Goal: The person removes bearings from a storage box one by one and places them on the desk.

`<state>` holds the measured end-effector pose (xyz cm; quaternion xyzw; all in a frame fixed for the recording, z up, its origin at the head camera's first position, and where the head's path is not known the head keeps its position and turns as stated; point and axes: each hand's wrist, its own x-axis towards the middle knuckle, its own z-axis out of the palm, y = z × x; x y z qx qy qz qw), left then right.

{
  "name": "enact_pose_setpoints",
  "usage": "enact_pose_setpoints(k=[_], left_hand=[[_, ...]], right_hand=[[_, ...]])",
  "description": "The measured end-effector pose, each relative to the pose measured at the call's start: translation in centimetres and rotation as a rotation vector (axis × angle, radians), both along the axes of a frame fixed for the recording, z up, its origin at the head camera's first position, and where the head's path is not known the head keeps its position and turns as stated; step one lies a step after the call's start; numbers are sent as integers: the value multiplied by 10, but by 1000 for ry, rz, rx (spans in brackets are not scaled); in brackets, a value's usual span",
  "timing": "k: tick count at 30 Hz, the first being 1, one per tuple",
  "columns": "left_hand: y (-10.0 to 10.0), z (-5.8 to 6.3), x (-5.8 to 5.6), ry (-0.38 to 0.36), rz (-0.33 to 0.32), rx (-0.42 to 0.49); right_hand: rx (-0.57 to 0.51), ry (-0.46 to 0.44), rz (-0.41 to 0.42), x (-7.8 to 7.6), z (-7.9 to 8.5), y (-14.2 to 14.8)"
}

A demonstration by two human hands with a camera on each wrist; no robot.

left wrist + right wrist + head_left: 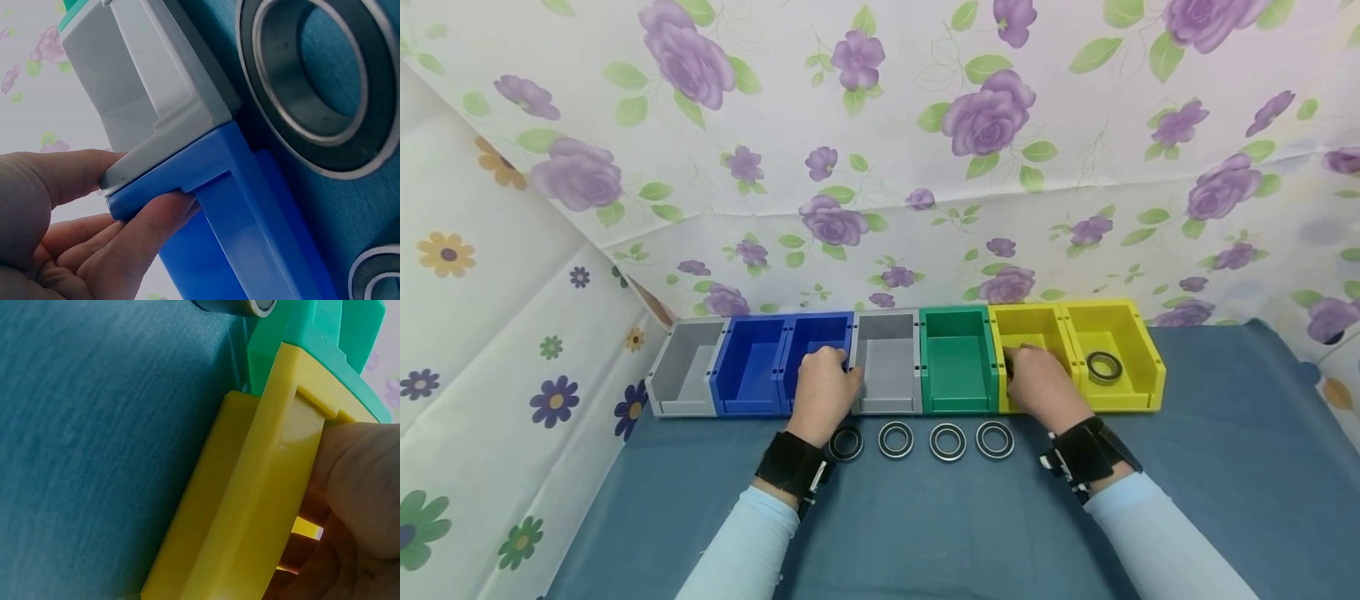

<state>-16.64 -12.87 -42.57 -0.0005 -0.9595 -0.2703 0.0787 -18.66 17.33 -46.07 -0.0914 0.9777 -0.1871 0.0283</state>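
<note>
My left hand [822, 385] is at the right side of the second blue bin [786, 398]. In the left wrist view its thumb lies on the grey bin's edge [134, 167] and its fingers on the blue side, pinching the adjoining walls. My right hand [1043, 385] reaches into the left yellow bin [1033, 321], close to the wall shared with the green bin [957, 367]. A dark patch shows beside its fingers; the fingertips are hidden behind the yellow front [250, 506], and I cannot tell what they hold.
Several ring-shaped bearings [896, 440] lie in a row on the blue cloth [895, 533] before the bins. Another bearing [1104, 367] sits in the right yellow bin [1138, 392]. A grey bin [683, 408] and a blue bin [745, 398] stand at the left end. Flowered sheeting [880, 150] rises behind.
</note>
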Motion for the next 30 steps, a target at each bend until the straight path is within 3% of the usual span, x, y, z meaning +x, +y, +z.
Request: enact_pose_setpoints(k=[15, 30], left_hand=[[0, -1, 0, 4, -15, 5], [0, -1, 0, -13, -5, 2]], right_hand=[[43, 71, -41, 7, 5, -1], [-7, 147, -59, 13, 5, 1]])
